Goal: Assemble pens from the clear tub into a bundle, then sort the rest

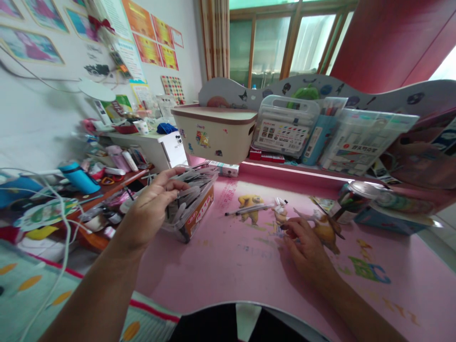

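Pen box (201, 212) — at left hand (153, 199), loose pens (253, 208) — near right hand (302, 242)

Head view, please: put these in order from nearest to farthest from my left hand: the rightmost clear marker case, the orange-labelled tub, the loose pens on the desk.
1. Orange-labelled tub: right at your left hand.
2. Loose pens: on the desk, to the tub's right.
3. Clear marker case: at the back, farther right.

Large letters "BC" (369, 270) stand printed on the pink desktop (228, 270)
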A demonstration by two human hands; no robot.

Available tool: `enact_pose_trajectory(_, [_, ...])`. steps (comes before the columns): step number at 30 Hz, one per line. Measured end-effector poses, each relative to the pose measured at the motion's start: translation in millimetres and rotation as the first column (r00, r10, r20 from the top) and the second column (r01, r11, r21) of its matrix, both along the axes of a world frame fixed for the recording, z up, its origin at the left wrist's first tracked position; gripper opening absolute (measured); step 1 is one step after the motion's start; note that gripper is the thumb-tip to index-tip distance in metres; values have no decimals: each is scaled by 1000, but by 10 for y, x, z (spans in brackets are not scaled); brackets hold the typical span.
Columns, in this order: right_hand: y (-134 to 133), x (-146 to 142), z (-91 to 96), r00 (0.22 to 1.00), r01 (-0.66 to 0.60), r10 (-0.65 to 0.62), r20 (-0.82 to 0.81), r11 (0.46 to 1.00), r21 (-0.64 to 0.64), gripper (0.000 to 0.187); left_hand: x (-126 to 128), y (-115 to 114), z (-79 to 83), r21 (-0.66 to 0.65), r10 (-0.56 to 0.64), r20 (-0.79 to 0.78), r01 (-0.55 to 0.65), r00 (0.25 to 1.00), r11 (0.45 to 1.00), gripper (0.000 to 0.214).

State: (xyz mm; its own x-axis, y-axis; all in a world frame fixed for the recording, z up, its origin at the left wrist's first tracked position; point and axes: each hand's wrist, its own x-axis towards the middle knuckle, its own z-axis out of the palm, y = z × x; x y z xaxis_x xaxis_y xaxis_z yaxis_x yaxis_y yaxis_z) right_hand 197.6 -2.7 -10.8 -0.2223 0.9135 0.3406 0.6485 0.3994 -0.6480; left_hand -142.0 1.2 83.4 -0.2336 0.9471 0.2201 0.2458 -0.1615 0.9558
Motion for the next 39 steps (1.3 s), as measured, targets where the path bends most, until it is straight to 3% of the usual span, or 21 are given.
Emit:
enact_pose_trajectory(5, [-20, -28, 32, 999, 32, -32, 12, 999, 32, 19, -7, -34, 29, -75, -67, -113, 59, 991, 995, 68])
enact_pose_trajectory(17, [-8, -4, 2, 999, 12, -13, 35, 1000, 8, 21, -205, -88, 2, -41, -147, -561, 150, 814, 988, 47])
enact_pose_trajectory(20, [-20, -18, 15, 999, 30, -30, 34, 1000, 5, 21, -208, -115, 0, -47, -168, -561, 171, 811, 984, 46])
enact_pose_trajectory(25, [-8, -2, 9, 999, 12, -11, 45, 1000, -8, 18, -142, -157, 6, -22, -146, -437, 152, 887, 988, 48])
enact_pose_trajectory(30, [-14, -13, 13, 1000, 12, -13, 24, 1000, 9, 19, -82, -222, -20, 32, -137, -379, 160, 915, 987, 56])
enact_pose_trajectory(37, [-39, -37, 34, 1000, 23, -23, 12, 1000, 7, 20, 91, -301, -27, 215, -73, -319, 147, 945, 966, 75])
enact_pose_trajectory(39, [-26, -22, 18, 1000, 13, -13, 14, 1000, 5, 19, 99, -333, -68, 371, 67, -294, 49, 953, 927, 80])
